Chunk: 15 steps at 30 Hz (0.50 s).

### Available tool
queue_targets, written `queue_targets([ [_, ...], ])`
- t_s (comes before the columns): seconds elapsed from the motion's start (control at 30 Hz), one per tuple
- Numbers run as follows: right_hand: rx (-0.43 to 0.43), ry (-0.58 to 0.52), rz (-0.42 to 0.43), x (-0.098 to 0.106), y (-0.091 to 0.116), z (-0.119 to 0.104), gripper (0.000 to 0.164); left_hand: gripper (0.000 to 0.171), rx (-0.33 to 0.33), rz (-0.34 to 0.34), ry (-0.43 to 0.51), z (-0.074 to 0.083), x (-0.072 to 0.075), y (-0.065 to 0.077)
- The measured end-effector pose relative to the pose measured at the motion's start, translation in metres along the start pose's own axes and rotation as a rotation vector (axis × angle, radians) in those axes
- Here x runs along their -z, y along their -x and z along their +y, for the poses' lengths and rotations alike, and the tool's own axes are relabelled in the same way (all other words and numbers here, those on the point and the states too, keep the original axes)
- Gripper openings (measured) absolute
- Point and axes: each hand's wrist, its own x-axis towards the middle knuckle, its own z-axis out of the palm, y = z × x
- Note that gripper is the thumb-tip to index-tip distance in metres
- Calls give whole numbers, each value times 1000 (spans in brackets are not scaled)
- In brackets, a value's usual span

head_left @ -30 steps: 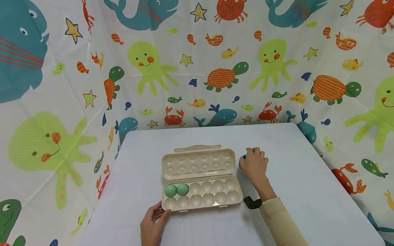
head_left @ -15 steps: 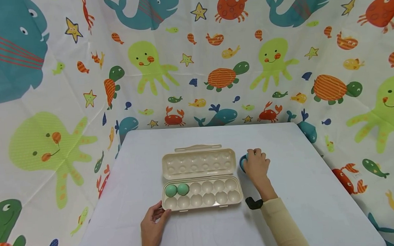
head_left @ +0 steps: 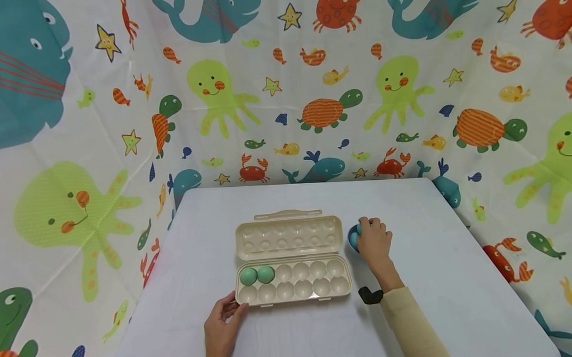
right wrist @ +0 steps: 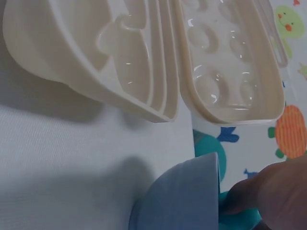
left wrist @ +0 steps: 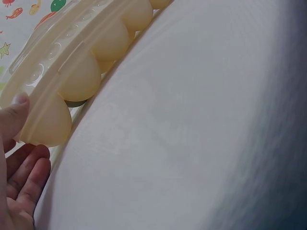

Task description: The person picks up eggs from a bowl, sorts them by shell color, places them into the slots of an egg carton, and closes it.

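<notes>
A cream egg carton (head_left: 302, 290) lies opened on the table, with two green eggs, the left egg (head_left: 248, 276) and the right egg (head_left: 266, 274), side by side in its back row. My left hand (head_left: 220, 324) grips the carton's near left corner, thumb (left wrist: 16, 115) on the rim and fingers curled beneath. Right of the carton stands a small blue bowl (right wrist: 180, 199) containing blue eggs. My right hand (head_left: 376, 242) reaches into that bowl, its fingers pinching a teal-blue egg (right wrist: 237, 215). Another blue egg (head_left: 353, 240) shows beside the hand; the rest of the bowl's contents is hidden.
The carton's lid (head_left: 289, 248) is folded back, away from me. A black curved strap piece (head_left: 370, 295) sticks out beside my right sleeve (head_left: 412, 322). White cloth covers the table (head_left: 176, 290), and a sea-animal curtain (head_left: 273, 115) hangs behind and at both sides.
My right hand has shifted slightly right at the bowl, so more of the bowl and its blue eggs now shows. The left hand and the carton have stayed put.
</notes>
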Motion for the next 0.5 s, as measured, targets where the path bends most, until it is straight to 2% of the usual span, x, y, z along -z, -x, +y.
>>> queue_targets([
  [0.33,23,3,83,-1,0,5,38,46,-8,-2,0,-1,-1,-1],
  [0.5,51,-104,149,5,1,-4,40,45,-13,-3,7,-1,0,-1],
])
